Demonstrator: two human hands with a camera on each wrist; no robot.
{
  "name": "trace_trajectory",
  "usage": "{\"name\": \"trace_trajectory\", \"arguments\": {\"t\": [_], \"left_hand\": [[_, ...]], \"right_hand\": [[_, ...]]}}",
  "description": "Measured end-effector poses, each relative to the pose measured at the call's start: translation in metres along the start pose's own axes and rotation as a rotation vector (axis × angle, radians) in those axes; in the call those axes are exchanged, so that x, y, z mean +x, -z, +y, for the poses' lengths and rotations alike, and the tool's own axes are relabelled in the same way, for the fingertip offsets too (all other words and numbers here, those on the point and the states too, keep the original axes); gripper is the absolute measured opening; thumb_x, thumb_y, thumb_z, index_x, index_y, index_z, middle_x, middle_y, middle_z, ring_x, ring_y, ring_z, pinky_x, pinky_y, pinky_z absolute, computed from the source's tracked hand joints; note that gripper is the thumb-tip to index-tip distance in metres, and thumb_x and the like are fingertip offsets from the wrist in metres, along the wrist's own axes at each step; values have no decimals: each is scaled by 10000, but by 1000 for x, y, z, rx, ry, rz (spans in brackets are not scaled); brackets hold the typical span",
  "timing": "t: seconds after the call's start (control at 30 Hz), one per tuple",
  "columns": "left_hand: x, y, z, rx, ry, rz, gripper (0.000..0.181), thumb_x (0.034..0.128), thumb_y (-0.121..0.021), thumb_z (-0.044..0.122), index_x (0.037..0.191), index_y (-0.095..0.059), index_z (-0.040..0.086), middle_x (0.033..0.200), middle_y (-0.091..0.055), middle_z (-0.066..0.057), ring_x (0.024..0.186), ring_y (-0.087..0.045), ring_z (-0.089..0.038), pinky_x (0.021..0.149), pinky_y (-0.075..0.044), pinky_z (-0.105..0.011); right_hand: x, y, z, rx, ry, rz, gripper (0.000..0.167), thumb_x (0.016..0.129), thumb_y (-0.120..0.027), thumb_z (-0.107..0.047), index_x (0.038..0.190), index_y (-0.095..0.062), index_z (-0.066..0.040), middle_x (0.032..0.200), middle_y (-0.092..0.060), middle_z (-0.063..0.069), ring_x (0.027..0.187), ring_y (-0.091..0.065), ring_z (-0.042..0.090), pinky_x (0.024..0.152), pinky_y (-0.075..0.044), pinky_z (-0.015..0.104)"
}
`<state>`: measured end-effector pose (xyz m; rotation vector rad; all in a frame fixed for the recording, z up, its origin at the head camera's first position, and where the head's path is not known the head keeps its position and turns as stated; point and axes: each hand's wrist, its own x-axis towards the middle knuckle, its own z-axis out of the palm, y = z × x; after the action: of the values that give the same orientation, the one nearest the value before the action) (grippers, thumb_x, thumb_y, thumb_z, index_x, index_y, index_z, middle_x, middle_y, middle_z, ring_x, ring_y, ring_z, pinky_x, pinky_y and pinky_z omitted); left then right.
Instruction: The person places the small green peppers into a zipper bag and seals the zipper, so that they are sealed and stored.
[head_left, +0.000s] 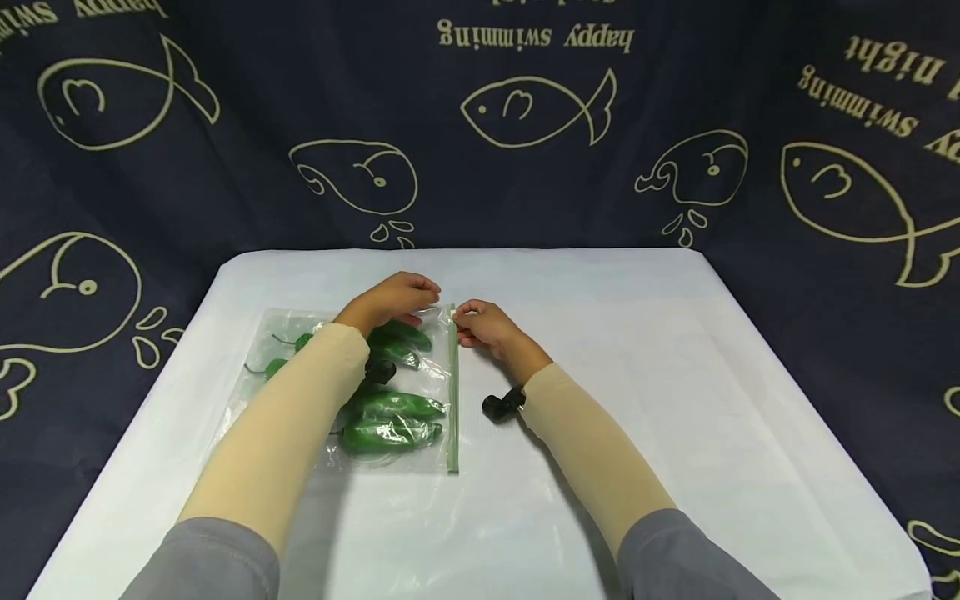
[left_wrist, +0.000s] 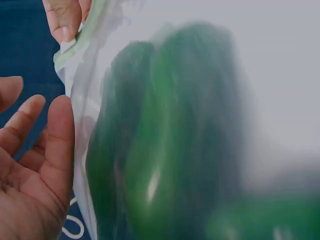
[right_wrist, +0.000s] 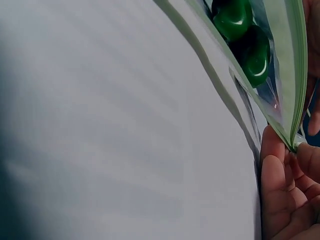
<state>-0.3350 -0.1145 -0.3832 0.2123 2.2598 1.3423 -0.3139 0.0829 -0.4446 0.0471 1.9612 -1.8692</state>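
A clear zip bag (head_left: 437, 379) lies on the table with several green peppers (head_left: 390, 435) inside. Its green zip strip (head_left: 453, 400) runs along the right side. At the far corner of that strip, my right hand (head_left: 491, 327) pinches the end between thumb and fingers. The right wrist view shows the zip edges (right_wrist: 301, 55) spread apart away from that pinched end, with peppers (right_wrist: 257, 60) visible between them. My left hand (head_left: 393, 300) is over the bag's far edge. In the left wrist view its loosely bent fingers (left_wrist: 60, 135) lie beside the plastic, the thumb apart from them.
A white-covered table (head_left: 675, 350) extends around the bag. Behind it hangs a dark blue cloth (head_left: 525, 192) printed with fish and lettering. Small black wrist cameras (head_left: 504, 405) sit on both wrists, the left one over the bag.
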Motion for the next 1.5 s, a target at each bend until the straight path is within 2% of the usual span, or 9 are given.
{"name": "trace_trajectory", "arguments": {"t": [0.17,0.4,0.63,0.87,1.03,1.5], "left_hand": [[11,-9,3,-78,34,-24,425,1012,-527,122,1404,-487,-38,1373,-482,-175,1232,-483,-290,858,-564,-347],[17,-16,-6,-141,67,13,381,1015,-521,107,1364,-523,-46,1196,-526,-143,987,-534,-193,777,-552,-251],[16,-19,-13,-84,42,76,351,991,-567,137,1313,-591,0,1094,-565,-105,799,-580,-122,710,-526,-210],[11,-20,-19,-14,-4,142,286,998,-583,169,1236,-660,31,1043,-597,-74,807,-566,-139,719,-499,-238],[12,-25,-17,-15,-30,168,240,982,-601,141,1155,-697,5,1027,-620,-59,790,-558,-124,695,-486,-227],[11,-28,-16,32,-23,148,236,971,-615,149,1150,-692,16,1126,-634,-95,922,-587,-164,783,-505,-260]], "right_hand": [[-1,4,-3,6,20,3,99,1007,-565,-99,1051,-603,-18,813,-625,71,656,-604,130,567,-528,204],[-2,6,-2,10,15,2,102,1009,-564,-104,1052,-603,-20,811,-632,70,678,-613,132,580,-540,211],[-4,4,-1,-18,20,-1,121,1015,-554,-111,1072,-607,-18,829,-636,77,684,-617,135,580,-538,215],[-2,-2,-1,-14,31,-9,122,1006,-569,-112,1078,-600,-19,838,-636,70,675,-616,132,577,-528,202],[-3,0,-2,-21,25,8,132,1007,-562,-109,1089,-599,-13,826,-626,71,664,-608,132,560,-521,194],[-4,1,-1,-23,23,3,128,1005,-563,-109,1084,-597,-14,819,-634,68,663,-614,132,559,-522,198]]}}
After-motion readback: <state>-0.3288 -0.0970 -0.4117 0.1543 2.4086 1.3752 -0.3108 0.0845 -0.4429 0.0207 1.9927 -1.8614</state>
